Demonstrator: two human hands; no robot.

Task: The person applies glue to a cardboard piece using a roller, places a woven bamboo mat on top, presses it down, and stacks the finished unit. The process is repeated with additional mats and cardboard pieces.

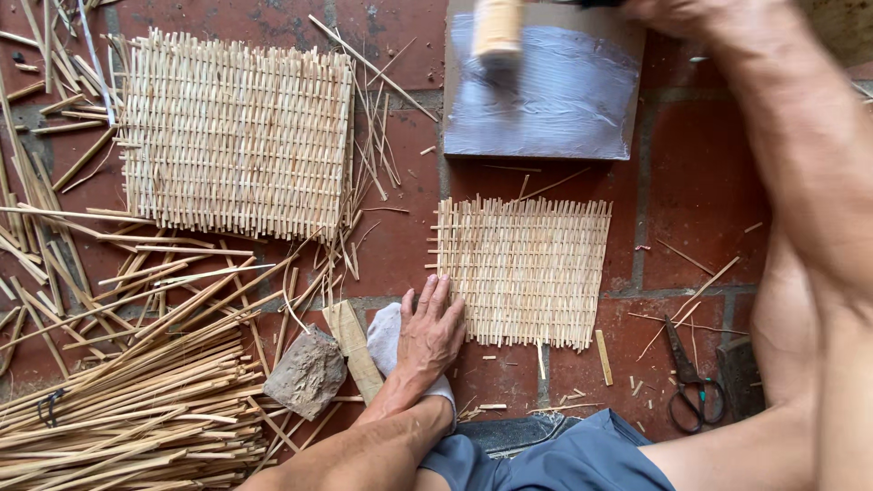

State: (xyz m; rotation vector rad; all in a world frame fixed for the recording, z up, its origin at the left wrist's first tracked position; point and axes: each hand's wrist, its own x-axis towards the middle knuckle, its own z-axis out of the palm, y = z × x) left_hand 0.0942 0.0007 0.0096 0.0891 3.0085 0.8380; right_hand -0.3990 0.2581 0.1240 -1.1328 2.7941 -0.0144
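**Small woven mat on the brick floor, a roller working on the board behind it**

The small woven mat (525,271) lies flat on the red brick floor (700,195), and all places here are given from it. Its weave looks complete across the whole rectangle, but the strip ends at the edges are uneven, so trimming or finishing seems to remain. This is only a judgement from how it lies.

The left hand (427,335) rests just beside the mat's lower left corner, fingers stretched and close together, palm down on a white cloth (386,336); it clamps nothing. The right hand (673,11) is beyond the mat's far edge, at the top of the view, mostly cut off. It seems to hold a blurred pale roller (498,32), but the grip itself cannot be told.

The roller is over a flat board (546,100) covered with a wet grey-white coat, lying just behind the mat.

To the left of the mat, well apart, lies a larger woven mat (236,145). Below that one is a bundle of thin bamboo strips (127,409), and a rough stone (307,371) near the left hand. Scissors (687,382) lie to the lower right of the small mat.

No container is visible.
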